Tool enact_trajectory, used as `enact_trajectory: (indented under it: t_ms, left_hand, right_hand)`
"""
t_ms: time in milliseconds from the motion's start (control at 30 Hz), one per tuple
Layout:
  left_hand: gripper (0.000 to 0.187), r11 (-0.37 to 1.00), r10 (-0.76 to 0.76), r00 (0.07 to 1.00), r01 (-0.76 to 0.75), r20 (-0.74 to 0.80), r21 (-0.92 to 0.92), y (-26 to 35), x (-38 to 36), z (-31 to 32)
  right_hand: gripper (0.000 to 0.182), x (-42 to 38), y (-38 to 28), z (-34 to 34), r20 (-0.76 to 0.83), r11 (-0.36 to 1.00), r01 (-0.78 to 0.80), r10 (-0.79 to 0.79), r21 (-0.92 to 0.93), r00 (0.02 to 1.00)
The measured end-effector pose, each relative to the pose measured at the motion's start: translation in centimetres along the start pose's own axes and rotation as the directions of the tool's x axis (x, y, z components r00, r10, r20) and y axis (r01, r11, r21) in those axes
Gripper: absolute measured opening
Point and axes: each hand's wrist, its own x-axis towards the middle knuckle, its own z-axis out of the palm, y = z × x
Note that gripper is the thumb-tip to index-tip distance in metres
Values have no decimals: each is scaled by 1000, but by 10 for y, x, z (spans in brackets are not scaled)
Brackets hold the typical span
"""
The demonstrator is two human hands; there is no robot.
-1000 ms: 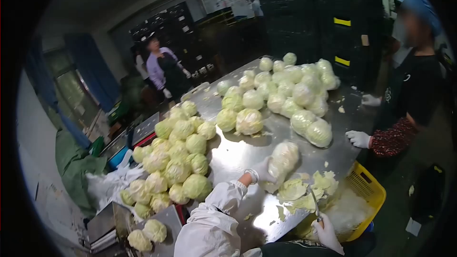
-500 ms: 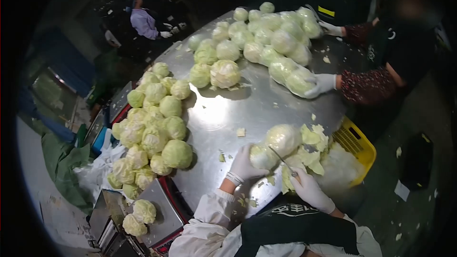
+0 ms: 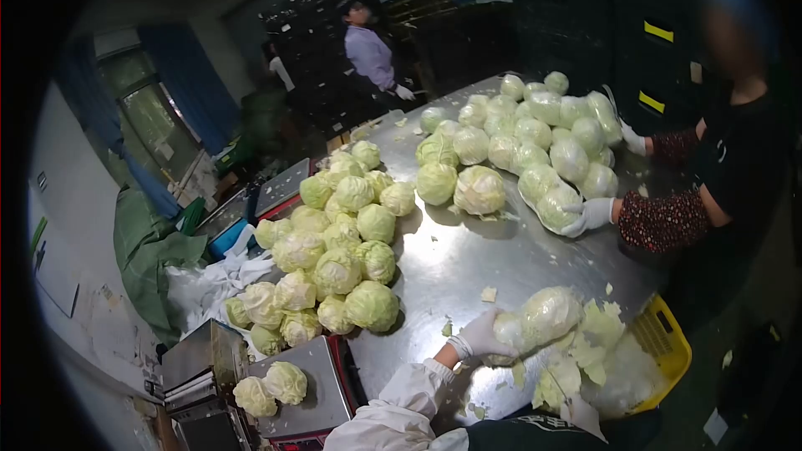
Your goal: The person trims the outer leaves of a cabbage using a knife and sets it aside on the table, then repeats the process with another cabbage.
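Two cabbages in clear plastic (image 3: 551, 315) lie end to end near the table's front edge. My left hand (image 3: 479, 337), in a white glove, is closed round the near left end of this bagged pair. Loose green cabbage leaves (image 3: 595, 342) are spread just right of it. Low in the view, my right hand (image 3: 582, 416) shows as a pale gloved shape beside the leaves. Its fingers cannot be made out, and no knife is visible at it.
A pile of bare cabbages (image 3: 338, 271) covers the table's left side. Wrapped cabbages (image 3: 571, 159) are heaped at the back, where a co-worker's gloved hands (image 3: 597, 214) touch them. Two cabbages rest on a scale (image 3: 316, 405). A yellow basket (image 3: 672, 342) holds clear plastic.
My view has tilted up and swung left, so the scene sits lower and further right. My right hand, earlier holding a knife against the bagged cabbages, has drawn back toward me.
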Motion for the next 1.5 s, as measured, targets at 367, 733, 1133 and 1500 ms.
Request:
enact_trajectory:
  t_ms: [367, 733, 1133, 1500]
  left_hand:
    - [108, 993, 114, 992, -111, -52, 46, 22, -20, 18]
    - [81, 954, -50, 998, 34, 47, 298, 62, 21, 29]
    - [73, 916, 4, 997, 26, -73, 401, 94, -4, 49]
    - [67, 883, 191, 982, -166, -13, 440, 56, -58, 23]
  right_hand:
    - [52, 96, -155, -71, -487, 869, 478, -474, -126, 734]
    - [49, 134, -204, -95, -372, 825, 461, -561, -327, 740]
    - [18, 188, -182, -111, -460, 847, 390, -526, -362, 716]
    - [18, 229, -86, -103, -497, 960, 281, -234, 20, 836]
